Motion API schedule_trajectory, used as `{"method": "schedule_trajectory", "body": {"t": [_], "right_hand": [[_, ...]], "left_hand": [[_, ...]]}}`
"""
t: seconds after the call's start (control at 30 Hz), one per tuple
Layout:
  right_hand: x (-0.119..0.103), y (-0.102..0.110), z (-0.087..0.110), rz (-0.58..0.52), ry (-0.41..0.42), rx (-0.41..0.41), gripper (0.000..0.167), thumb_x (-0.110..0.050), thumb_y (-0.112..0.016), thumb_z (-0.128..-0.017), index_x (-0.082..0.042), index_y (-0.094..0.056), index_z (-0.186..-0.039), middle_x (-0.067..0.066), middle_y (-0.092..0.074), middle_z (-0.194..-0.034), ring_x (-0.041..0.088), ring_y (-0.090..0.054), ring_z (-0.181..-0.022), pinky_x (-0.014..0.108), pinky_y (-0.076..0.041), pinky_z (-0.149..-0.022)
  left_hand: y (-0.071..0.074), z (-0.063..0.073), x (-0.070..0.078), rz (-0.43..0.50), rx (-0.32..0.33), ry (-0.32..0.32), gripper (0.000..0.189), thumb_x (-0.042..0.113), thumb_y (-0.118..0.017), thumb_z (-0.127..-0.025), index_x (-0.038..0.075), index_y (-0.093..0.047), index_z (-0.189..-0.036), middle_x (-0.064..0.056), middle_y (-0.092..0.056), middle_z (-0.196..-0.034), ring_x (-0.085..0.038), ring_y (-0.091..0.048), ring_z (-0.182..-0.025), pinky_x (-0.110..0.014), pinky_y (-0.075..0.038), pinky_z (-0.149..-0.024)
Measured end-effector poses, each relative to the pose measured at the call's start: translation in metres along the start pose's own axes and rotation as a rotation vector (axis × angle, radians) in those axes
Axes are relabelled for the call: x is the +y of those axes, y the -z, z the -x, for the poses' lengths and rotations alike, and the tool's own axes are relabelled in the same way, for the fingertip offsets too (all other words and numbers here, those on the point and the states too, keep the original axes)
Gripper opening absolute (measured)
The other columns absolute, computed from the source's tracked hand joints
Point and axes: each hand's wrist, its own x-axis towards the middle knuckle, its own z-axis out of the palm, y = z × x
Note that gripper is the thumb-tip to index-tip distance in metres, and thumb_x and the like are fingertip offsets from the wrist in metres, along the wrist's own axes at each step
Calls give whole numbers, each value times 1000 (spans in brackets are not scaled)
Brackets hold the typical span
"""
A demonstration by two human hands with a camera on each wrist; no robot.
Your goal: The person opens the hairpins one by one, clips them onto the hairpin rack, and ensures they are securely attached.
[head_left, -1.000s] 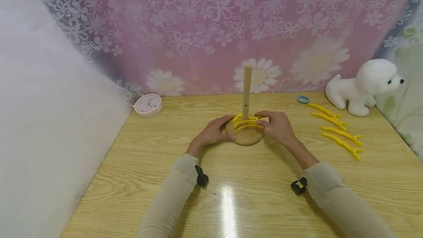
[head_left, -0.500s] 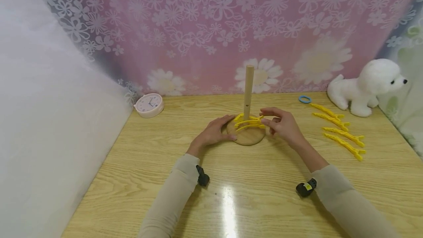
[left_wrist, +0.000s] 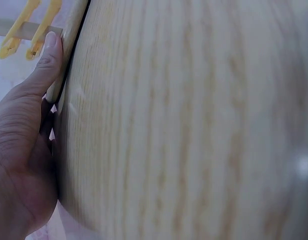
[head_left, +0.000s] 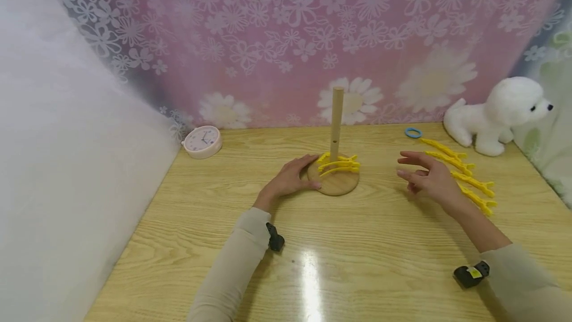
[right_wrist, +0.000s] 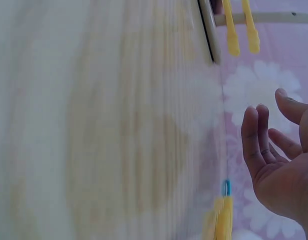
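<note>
A wooden stand has a round base and an upright post. My left hand holds the left rim of the base, with its thumb over the edge; the left wrist view hides most of its fingers. Several slim yellow clips with forked ends, like hair clips, sit at the foot of the post. To the right, my right hand hovers with nothing in it, fingers loosely bent. Beside and partly behind it lies a row of loose yellow clips.
A blue ring lies behind the loose clips. At the back right stands a white plush dog. A pale pink clock is at the back left. Flowered curtain hangs along the wooden tabletop's far edge.
My right hand has let go of the yellow clip at the post and moved right, towards the loose clips. The left hand has stayed on the base.
</note>
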Motion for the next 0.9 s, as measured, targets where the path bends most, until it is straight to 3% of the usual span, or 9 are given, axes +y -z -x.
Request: {"method": "schedule_trajectory", "body": {"t": [0.17,0.37,0.63,0.7,0.8,0.9], "right_hand": [[13,33,25,46,-26,31,61,-21,-68,-104,-6,-42,-156,-26,-61,-123,18,-65,-68,33,-59,-59],[30,62,52,90,-55,83,48,-18,-68,-103,-22,-50,-147,-32,-61,-116,17,-64,-65,32,-56,-54],[44,90,75,245,-98,146,69,-23,-69,-103,-22,-36,-163,-34,-43,-120,15,-64,-67,30,-56,-54],[49,96,80,274,-118,171,73,-23,-69,-103,-26,-32,-165,-30,-41,-121,14,-63,-65,30,-55,-54],[58,101,86,287,-141,206,64,-23,-70,-103,-29,-40,-159,-3,-48,-129,15,-62,-62,31,-54,-53],[67,102,90,283,-190,240,49,-24,-72,-101,-43,-47,-139,24,-44,-128,17,-61,-59,32,-54,-51]], "left_hand": [[1,0,2,0,6,-13,91,52,-77,-92,28,-30,-166,-1,-29,-171,-26,-24,-158,-52,-17,-127],[-2,3,3,15,5,-5,91,51,-77,-92,30,-29,-166,1,-28,-171,-27,-22,-158,-55,-19,-126],[-4,3,2,29,18,10,91,52,-77,-92,29,-29,-166,-1,-27,-171,-27,-20,-159,-55,-15,-127],[-3,2,2,26,15,13,91,52,-77,-92,29,-29,-166,0,-27,-171,-25,-20,-159,-53,-14,-128],[-2,2,2,19,11,6,92,52,-77,-92,28,-29,-166,1,-28,-171,-24,-22,-158,-51,-13,-128],[-2,2,1,16,8,-1,92,53,-77,-92,28,-29,-166,1,-29,-171,-24,-22,-158,-50,-12,-129]]}}
